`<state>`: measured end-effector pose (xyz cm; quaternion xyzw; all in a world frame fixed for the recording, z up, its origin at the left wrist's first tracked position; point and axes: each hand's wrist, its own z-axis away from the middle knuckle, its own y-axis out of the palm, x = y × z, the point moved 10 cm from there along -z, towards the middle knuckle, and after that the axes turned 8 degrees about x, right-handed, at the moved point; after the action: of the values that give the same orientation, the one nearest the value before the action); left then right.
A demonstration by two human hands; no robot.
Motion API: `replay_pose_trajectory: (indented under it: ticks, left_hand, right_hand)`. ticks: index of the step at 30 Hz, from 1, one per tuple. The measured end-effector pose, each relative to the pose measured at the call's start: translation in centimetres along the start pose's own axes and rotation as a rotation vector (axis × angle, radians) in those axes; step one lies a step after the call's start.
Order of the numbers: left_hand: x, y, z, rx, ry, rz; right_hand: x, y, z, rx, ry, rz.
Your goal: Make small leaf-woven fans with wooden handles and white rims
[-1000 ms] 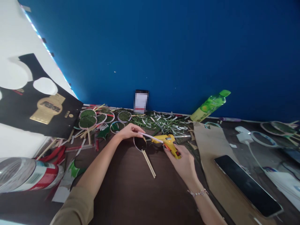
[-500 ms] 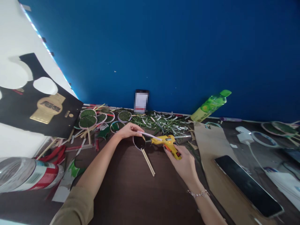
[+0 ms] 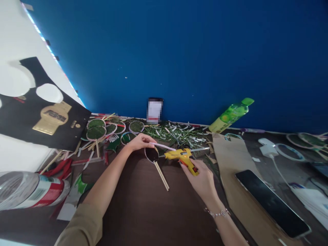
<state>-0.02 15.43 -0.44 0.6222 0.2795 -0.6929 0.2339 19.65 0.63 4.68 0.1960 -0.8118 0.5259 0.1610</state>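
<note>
My right hand (image 3: 201, 176) is wrapped round the grip of a yellow hot glue gun (image 3: 183, 156). The gun's nozzle points left, toward a small round disc (image 3: 151, 154) with a dark face and a pale rim. Two thin wooden sticks (image 3: 162, 176) run down from the disc's lower edge over the brown table. My left hand (image 3: 140, 142) is closed at the disc's upper edge, pinching a pale pinkish strip (image 3: 165, 147). That strip stretches right, to just above the glue gun. A clear glue stick (image 3: 201, 149) sticks out of the gun's back.
Green and white clippings (image 3: 176, 133) lie along the blue wall, by a propped phone (image 3: 154, 111). Similar round discs (image 3: 96, 131) lie left. A green bottle (image 3: 232, 116) leans at the wall; cardboard (image 3: 230, 160) and a black phone (image 3: 273, 203) lie right, a plastic jar (image 3: 33, 189) left.
The disc and its sticks have shifted very slightly up and left. Both hands keep nearly the same place, and the strip lies a little lower against the glue gun.
</note>
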Motion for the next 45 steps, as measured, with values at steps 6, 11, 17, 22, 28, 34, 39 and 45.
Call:
replay_pose_trajectory:
  ticks: [6,11,17,22,28,34,39,45]
  left_hand:
    - [0.0,-0.1,0.1,-0.005,0.005,-0.016]
    - [0.1,-0.2,0.1,-0.003,0.011,-0.01]
    - [0.2,-0.3,0.1,-0.006,0.012,-0.001]
    - [0.2,-0.3,0.1,-0.014,0.008,-0.002]
    - [0.1,-0.3,0.1,-0.008,0.009,0.006]
    - [0.2,-0.2,0.1,-0.003,0.0,0.026]
    - [0.4,-0.2,0.1,-0.008,-0.003,0.039]
    - [0.2,-0.3,0.1,-0.013,-0.003,0.02]
  right_hand:
    - [-0.1,0.1,0.0,0.007,-0.003,0.024]
    - [-0.2,0.2,0.2,0.014,-0.004,0.039]
    - [-0.1,0.5,0.3,0.038,-0.003,0.039]
    - [-0.2,0.8,0.3,0.05,-0.007,0.035]
    - [-0.3,1.2,0.4,0.06,-0.011,0.051]
    - [0.1,1.3,0.4,0.048,-0.029,0.063]
    - [0.3,0.8,0.5,-0.004,-0.023,0.092]
    - [-2.5,-0.9,0.0,-0.069,0.083,0.173]
